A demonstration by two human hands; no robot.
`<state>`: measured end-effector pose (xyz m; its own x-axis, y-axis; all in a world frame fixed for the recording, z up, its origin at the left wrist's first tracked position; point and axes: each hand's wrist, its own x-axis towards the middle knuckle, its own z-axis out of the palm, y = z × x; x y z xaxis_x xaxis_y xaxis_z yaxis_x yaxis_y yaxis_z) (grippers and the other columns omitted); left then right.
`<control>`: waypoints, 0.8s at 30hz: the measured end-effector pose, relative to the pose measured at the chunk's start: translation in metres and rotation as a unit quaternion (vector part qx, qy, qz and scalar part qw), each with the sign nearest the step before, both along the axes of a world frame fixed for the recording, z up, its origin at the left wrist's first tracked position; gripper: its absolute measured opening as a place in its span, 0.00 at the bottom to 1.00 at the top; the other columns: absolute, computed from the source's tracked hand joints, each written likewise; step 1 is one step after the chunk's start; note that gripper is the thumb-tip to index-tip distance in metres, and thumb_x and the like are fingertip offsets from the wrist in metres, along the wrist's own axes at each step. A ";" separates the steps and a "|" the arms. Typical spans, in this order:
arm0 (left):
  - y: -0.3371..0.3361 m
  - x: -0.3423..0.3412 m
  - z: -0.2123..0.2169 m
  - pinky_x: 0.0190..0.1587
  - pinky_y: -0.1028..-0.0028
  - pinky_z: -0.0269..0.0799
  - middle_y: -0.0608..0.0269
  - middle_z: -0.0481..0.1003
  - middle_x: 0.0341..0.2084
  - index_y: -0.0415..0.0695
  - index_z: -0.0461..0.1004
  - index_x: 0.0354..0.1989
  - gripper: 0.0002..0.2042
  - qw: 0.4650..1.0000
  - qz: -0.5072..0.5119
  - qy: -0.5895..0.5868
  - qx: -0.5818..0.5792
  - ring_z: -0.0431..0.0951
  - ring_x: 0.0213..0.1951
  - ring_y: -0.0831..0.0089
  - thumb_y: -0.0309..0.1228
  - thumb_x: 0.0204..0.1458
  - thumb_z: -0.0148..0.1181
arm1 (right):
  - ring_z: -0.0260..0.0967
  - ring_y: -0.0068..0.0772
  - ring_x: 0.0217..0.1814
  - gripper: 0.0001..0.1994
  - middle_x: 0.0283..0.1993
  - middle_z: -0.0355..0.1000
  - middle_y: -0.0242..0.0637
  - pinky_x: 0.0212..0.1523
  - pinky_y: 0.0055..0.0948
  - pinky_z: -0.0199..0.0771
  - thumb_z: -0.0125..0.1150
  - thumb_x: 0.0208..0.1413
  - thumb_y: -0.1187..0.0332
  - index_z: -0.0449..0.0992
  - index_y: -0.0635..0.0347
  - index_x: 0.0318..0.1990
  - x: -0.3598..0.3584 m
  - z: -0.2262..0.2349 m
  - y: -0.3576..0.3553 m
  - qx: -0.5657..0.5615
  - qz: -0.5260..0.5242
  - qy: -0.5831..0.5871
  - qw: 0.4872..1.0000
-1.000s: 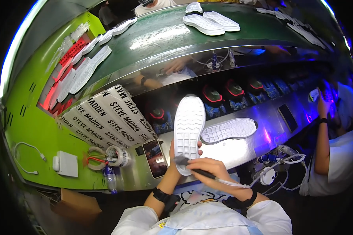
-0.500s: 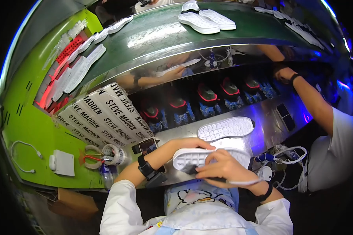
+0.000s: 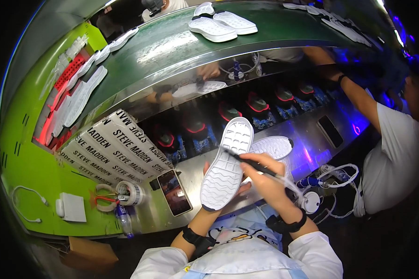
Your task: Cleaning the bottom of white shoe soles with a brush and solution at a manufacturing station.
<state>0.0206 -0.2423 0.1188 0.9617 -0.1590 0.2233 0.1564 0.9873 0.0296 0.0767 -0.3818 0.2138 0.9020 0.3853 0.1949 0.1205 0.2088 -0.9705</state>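
The white shoe sole (image 3: 223, 179) is raised above the metal table (image 3: 188, 169), near its front edge and tilted, its gridded and wavy face turned up. The left hand (image 3: 244, 188) grips it from underneath, thumb along one edge and fingers round the other, presumably so that the whole face is left bare. The right hand (image 3: 267, 179) holds a black-handled brush (image 3: 258, 167) in a narrow, pen-like grasp, its dark tip at the gridded part, which seems to suit fine control. A white tube (image 3: 291, 186) runs back from the handle over the wrist, likely to stay clear of the sole.

A second sole (image 3: 274, 147) lies on the table just beyond, towards the rear edge (partly hidden behind the held one), perhaps as the mate, set within reach. A smartphone (image 3: 174, 193) lies near the front edge, left of the hands, apparently out of their way; a printed carton (image 3: 116, 146) stands behind it towards the rear left corner.
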 end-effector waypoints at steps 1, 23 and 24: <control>-0.002 0.001 0.009 0.65 0.58 0.48 0.49 0.54 0.64 0.43 0.53 0.65 0.35 0.999 0.032 0.008 0.012 0.54 0.64 0.54 0.57 0.56 0.37 | 0.73 0.29 0.35 0.11 0.33 0.76 0.36 0.39 0.28 0.69 0.64 0.44 0.77 0.79 0.63 0.38 0.000 -0.006 0.004 -0.080 -0.051 -0.174 0.980; 0.041 0.022 0.009 0.51 0.55 0.69 0.48 0.54 0.63 0.40 0.49 0.67 0.40 0.997 0.001 -0.030 0.068 0.64 0.51 0.51 0.46 0.47 0.56 | 0.74 0.22 0.32 0.07 0.33 0.76 0.39 0.33 0.20 0.74 0.55 0.57 0.73 0.78 0.68 0.36 -0.032 -0.022 -0.002 -0.120 0.369 0.039 0.921; 0.044 0.022 0.013 0.51 0.55 0.69 0.48 0.54 0.63 0.40 0.49 0.67 0.40 0.997 0.002 -0.030 0.069 0.64 0.51 0.51 0.46 0.47 0.56 | 0.74 0.22 0.32 0.07 0.33 0.76 0.39 0.33 0.20 0.74 0.55 0.57 0.73 0.78 0.68 0.36 -0.029 -0.020 -0.001 -0.119 0.370 0.038 0.921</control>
